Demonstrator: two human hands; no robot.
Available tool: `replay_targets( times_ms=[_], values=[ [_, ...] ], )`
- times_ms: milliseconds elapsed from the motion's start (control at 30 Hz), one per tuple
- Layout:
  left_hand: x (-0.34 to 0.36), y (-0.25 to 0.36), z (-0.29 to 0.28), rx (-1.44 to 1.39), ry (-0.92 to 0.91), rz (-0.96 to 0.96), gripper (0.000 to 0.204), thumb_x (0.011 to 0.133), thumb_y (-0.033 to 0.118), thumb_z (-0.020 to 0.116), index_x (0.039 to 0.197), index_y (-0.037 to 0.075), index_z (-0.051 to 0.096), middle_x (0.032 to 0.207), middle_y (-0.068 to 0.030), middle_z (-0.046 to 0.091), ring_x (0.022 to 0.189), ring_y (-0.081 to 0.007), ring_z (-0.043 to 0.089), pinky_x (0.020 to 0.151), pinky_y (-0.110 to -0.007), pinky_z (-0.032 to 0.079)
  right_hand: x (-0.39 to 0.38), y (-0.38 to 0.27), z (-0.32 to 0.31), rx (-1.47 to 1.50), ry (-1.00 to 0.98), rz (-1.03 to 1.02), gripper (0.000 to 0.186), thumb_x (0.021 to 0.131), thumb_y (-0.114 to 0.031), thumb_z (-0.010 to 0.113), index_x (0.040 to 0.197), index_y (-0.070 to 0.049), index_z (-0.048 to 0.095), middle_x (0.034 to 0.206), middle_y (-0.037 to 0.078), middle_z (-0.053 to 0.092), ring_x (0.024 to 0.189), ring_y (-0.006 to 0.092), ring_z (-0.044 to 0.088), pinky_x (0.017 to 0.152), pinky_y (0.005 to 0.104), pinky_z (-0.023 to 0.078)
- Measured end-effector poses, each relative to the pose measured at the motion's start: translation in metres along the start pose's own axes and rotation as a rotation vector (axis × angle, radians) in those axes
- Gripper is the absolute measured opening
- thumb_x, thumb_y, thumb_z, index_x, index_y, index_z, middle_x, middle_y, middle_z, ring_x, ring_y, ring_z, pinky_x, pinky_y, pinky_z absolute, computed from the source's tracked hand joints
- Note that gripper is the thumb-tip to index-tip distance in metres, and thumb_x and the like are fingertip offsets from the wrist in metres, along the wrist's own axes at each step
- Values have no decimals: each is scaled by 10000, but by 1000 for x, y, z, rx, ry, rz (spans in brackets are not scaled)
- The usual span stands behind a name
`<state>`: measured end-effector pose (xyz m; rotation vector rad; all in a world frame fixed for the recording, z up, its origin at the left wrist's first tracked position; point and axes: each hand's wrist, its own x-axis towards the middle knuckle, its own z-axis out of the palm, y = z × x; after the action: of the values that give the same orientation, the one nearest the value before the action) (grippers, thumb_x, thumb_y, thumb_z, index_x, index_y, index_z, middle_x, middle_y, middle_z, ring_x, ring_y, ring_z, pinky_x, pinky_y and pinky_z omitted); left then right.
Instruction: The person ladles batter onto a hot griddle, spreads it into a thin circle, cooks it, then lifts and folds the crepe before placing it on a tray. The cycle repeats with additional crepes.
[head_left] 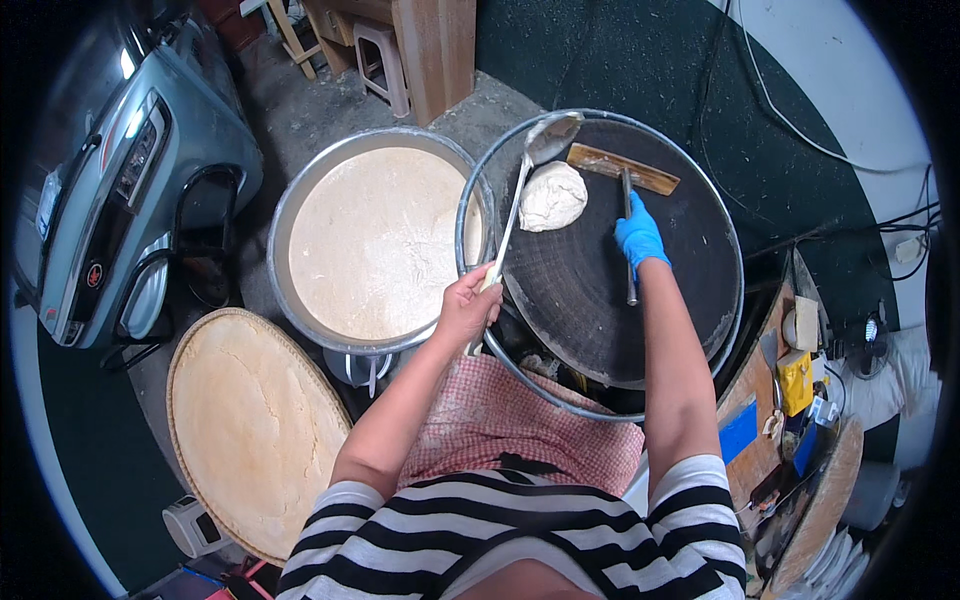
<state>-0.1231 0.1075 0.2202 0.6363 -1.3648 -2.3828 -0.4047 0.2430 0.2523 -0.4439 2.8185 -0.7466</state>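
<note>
My bare left hand [470,306] is closed round the long handle of a ladle [553,138], whose batter-smeared bowl lies over the far left rim of a round dark griddle [610,280]. In a blue glove, my right hand [641,233] grips the metal handle of a wooden spreader [622,168]; its flat blade rests on the far part of the griddle. Between ladle and spreader sits a pale lump of dough [553,197]. A large metal basin [283,245] of pale batter stands left of the griddle, its right rim close to the griddle's ring.
At lower left is a round woven tray [255,430] of pale, thin flatbread or crepes. A grey-green vehicle [150,170] stands beyond it. To the right, a cluttered wooden board [745,400] holds a yellow box [795,382]. A plastic stool [382,65] and cables [790,120] are farther off.
</note>
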Motion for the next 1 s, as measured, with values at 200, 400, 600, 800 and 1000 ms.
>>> replay_targets(
  times_ms=[200, 400, 600, 800, 1000],
  values=[
    [-22, 14, -33, -355, -102, -136, 299, 895, 184, 523, 1157, 44, 497, 714, -21, 496, 504, -88, 451, 434, -208, 357, -24, -51, 14, -242, -157, -195, 576, 774, -82, 445, 1340, -136, 354, 978, 260, 599, 909, 398, 587, 793, 455, 459],
    [-69, -22, -104, -369, 128, -125, 302, 916, 226, 496, 1170, 65, 476, 747, -14, 493, 501, -84, 432, 436, -220, 356, -87, -55, -2, -374, -287, -265, 578, 789, -93, 453, 1353, -164, 348, 931, 243, 610, 868, 382, 598, 777, 440, 462],
    [-109, -77, -168, -349, 381, -269, 179, 911, 236, 513, 983, 72, 524, 725, -29, 531, 527, -103, 477, 455, -232, 396, -142, -38, -39, -476, -398, -277, 581, 793, -131, 495, 1354, -172, 348, 866, 229, 620, 789, 372, 609, 736, 446, 473],
    [-101, -80, -176, 841, 566, -301, 298, 825, 177, 604, 1050, -13, 555, 874, -130, 609, 795, -262, 605, 709, -348, 487, -116, -42, -26, -360, -286, -332, 550, 798, -135, 474, 1338, -159, 374, 855, 229, 618, 784, 376, 605, 722, 452, 473],
    [-65, -110, -50, 872, 185, -266, 283, 860, 187, 584, 1056, -12, 537, 772, -52, 603, 692, -121, 577, 616, -249, 470, -153, -34, -17, -395, -379, -313, 575, 802, -137, 523, 1350, -185, 353, 853, 242, 608, 767, 394, 593, 710, 452, 475]
  ],
)
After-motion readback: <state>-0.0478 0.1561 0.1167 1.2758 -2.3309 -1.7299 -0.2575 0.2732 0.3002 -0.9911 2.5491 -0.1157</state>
